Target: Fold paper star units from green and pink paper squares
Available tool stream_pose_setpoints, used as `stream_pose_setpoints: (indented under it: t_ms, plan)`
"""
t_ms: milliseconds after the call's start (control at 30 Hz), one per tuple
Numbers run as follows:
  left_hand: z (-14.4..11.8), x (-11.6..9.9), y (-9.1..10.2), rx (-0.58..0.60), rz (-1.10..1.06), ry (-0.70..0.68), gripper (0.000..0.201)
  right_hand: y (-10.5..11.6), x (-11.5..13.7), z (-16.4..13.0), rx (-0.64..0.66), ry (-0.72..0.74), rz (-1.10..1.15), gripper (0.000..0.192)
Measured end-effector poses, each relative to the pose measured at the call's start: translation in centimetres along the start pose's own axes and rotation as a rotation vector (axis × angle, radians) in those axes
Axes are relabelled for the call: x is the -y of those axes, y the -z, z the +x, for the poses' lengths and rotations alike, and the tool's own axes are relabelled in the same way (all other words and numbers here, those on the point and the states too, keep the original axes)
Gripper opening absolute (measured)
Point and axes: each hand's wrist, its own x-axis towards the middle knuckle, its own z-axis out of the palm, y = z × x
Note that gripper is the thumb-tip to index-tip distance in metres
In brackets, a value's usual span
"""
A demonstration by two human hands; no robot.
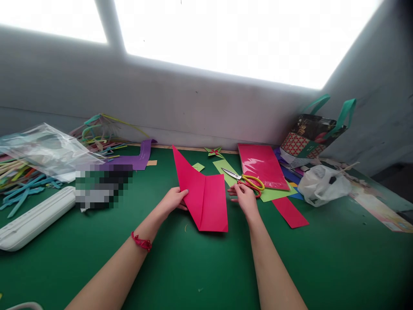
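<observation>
Two bare hands work at the middle of the green tabletop (97, 241). I see my left hand (172, 201) with its fingers curled onto the left edge of a folded sheet of pink-red paper (203, 193), pinching it there; the sheet lies flat with one long point aimed at the wall. My right hand (245, 199) rests just right of the sheet, fingers loosely spread and holding nothing, touching the red handle of the yellow-and-red scissors (248, 181). I can read no writing anywhere; a patch left of the paper is blurred out. A patterned gift bag with teal handles (309, 137) shows ornament only. Near me the tabletop lies open, while a white plastic case (32, 219), a red paper strip (290, 212) and a white plastic bag (322, 183) crowd the sides.
</observation>
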Motion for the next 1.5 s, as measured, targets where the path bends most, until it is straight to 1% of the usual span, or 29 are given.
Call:
stream_pose_setpoints:
  t_ms: [100,167,233,267,333,400,467,600,700,767,867,967,1033,1100,1167,1233,1300,1333,1400,1500]
  plan:
    - [0.1,0.7,0.2,-0.023,0.002,-0.029,0.022,1.8,-1.4,1.0,-0.126,-0.022,-0.226,0.034]
    - [0.1,1.1,0.3,-0.023,-0.001,-0.055,0.025,3.2,-2.1,1.9,-0.182,-0.012,-0.371,0.029]
    - [0.2,1.4,0.3,-0.010,-0.001,-0.073,0.029,4.2,-2.6,3.1,-0.195,0.005,-0.497,0.023]
    - [0.2,1.5,0.4,0.000,-0.001,-0.079,0.030,4.5,-2.7,3.7,-0.176,0.009,-0.552,0.025]
    - [0.3,1.6,0.3,0.016,0.004,-0.092,0.031,4.7,-2.7,4.9,-0.117,0.013,-0.644,0.029]
    - [0.4,1.7,0.3,0.020,0.015,-0.106,0.031,4.2,-2.7,6.0,-0.069,0.014,-0.713,0.028]
    - [0.4,1.8,0.3,0.018,0.027,-0.117,0.030,3.6,-2.6,6.9,-0.050,0.011,-0.760,0.027]
    - [0.6,2.0,0.3,0.021,0.048,-0.129,0.027,2.9,-2.6,7.7,-0.036,0.000,-0.771,0.034]
    - [0.9,2.3,0.3,0.023,0.076,-0.124,0.023,3.5,-2.6,7.6,-0.036,0.002,-0.728,0.033]
    - [1.2,2.5,0.4,0.031,0.088,-0.114,0.021,4.3,-2.2,7.3,-0.066,-0.003,-0.685,0.031]
    - [1.5,2.7,0.4,0.040,0.084,-0.110,0.021,5.5,-0.9,6.4,-0.118,0.000,-0.588,0.030]
    - [1.5,2.7,0.4,0.036,0.062,-0.116,0.021,5.7,0.6,4.5,-0.133,0.034,-0.465,0.030]
    - [1.3,2.6,0.5,0.026,0.041,-0.124,0.021,4.8,1.2,2.6,-0.138,0.057,-0.381,0.032]
    - [1.1,2.4,0.5,0.013,0.014,-0.135,0.021,3.1,1.5,0.6,-0.119,0.089,-0.267,0.035]
    - [0.8,2.2,0.7,-0.003,-0.016,-0.151,0.022,0.9,1.4,-1.1,-0.136,0.084,0.101,0.034]
    - [0.5,1.9,0.9,-0.021,-0.043,-0.172,0.023,-1.2,1.0,-2.3,-0.184,0.021,0.406,0.033]
    - [0.3,1.6,1.1,-0.041,-0.065,-0.202,0.024,-2.6,0.6,-2.8,-0.201,-0.051,0.660,0.034]
    - [0.1,1.3,1.3,-0.049,-0.074,-0.217,0.025,-3.0,0.4,-2.8,-0.170,-0.085,0.739,0.036]
    - [-0.2,0.9,1.5,-0.054,-0.087,-0.243,0.027,-3.2,0.1,-2.7,-0.081,-0.101,0.837,0.037]
    - [-0.7,0.5,1.6,-0.033,-0.090,-0.273,0.029,-2.8,0.3,-2.6,0.043,-0.088,0.868,0.036]
